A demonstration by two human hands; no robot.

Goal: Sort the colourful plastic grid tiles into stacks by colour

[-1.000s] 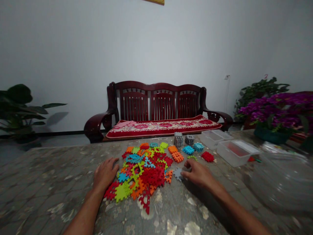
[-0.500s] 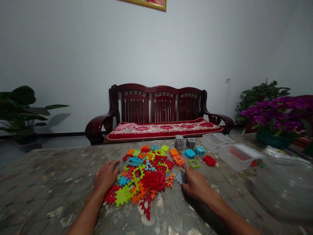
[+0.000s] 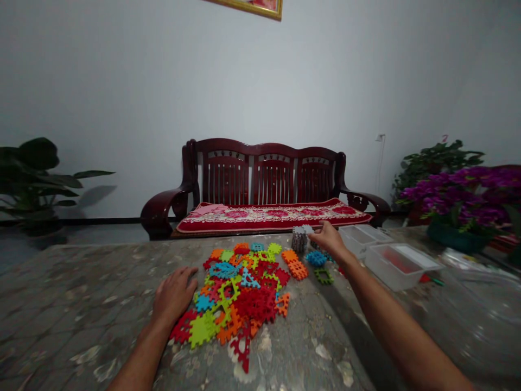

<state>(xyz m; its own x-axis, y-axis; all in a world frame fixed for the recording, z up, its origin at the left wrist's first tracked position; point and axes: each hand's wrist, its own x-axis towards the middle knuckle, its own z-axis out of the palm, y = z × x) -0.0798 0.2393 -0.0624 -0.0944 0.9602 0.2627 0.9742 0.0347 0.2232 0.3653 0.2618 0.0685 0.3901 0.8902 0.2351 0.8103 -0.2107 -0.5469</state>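
Observation:
My right hand [image 3: 329, 238] reaches to the back of the table. Its fingers pinch a grey toothed plastic building tile [image 3: 307, 229] at the top of a stack of grey tiles [image 3: 299, 242]; whether the tile rests fully on the stack I cannot tell. My left hand [image 3: 176, 292] lies open on the table, fingers loosely stretched, beside a mixed pile of red, green, orange and blue tiles [image 3: 252, 301]. Orange tiles [image 3: 294, 265], blue tiles [image 3: 316, 258] and a green frame-shaped tile [image 3: 323, 276] sit in front of the grey stack. My right forearm partly hides red tiles behind it.
Two clear plastic boxes [image 3: 401, 265] stand at the right, with a large transparent container [image 3: 480, 309] nearer me. Purple flowers in a green pot [image 3: 459, 234] are beyond them. A dark wooden bench [image 3: 260, 174] stands behind the patterned tabletop [image 3: 97, 304].
My right hand has moved away from me, carrying the grey tile from beside the pile to the grey stack. My left hand has stayed nearly still.

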